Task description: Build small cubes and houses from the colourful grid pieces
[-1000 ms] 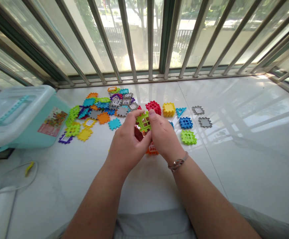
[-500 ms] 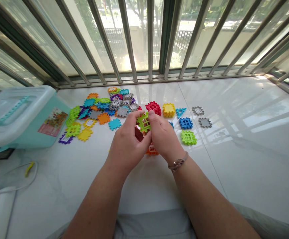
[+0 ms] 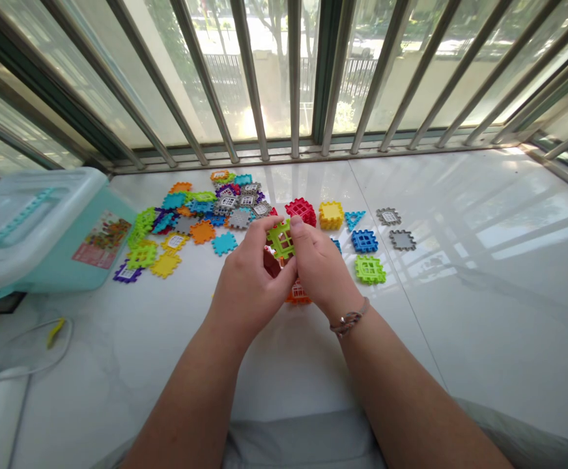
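Note:
My left hand (image 3: 247,280) and my right hand (image 3: 319,267) grip a small cube of interlocking plastic waffle blocks between them. Its lime green face (image 3: 281,239) shows between my thumbs, with red and orange panels partly hidden behind my fingers. An orange block piece (image 3: 298,293) shows just below my hands, and I cannot tell whether it is part of the held cube. Close beyond my right hand sit a red block cube (image 3: 301,212) and a yellow block cube (image 3: 331,215). A lime green square piece (image 3: 370,269) and a blue piece (image 3: 365,241) lie to its right.
A heap of multicoloured block pieces (image 3: 200,218) lies left of my hands, beside a teal storage box (image 3: 101,244) with a white lid. Grey pieces (image 3: 396,228) lie on the white marble floor (image 3: 464,339). Steel window bars (image 3: 294,65) run along the far edge. A white cable (image 3: 30,345) lies at lower left.
The view has shifted very slightly. My hands and the cube between them look nearly the same.

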The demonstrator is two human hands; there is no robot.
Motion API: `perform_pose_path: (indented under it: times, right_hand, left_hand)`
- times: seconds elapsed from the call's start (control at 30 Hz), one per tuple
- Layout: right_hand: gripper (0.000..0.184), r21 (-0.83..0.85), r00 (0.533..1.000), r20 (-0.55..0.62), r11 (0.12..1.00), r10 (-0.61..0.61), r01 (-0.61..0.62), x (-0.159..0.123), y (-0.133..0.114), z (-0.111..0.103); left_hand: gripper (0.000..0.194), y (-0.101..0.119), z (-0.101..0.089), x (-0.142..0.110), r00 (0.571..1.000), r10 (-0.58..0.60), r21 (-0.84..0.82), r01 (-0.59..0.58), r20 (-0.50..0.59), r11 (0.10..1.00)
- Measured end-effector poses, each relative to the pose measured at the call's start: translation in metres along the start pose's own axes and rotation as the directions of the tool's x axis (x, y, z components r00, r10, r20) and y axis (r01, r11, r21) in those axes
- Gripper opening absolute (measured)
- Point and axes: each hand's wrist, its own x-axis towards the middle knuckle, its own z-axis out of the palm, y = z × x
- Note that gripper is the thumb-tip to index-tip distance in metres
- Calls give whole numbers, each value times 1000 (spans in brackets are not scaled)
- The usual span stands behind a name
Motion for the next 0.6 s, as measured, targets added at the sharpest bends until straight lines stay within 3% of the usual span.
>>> perform_pose_path:
  times: [0.6]
  right_hand:
    - [57,-9,1000,-1,1000,15,-15,0,2,-1]
  left_hand:
    - [51,-1,0,0,1000,-1,16,1,16,1000]
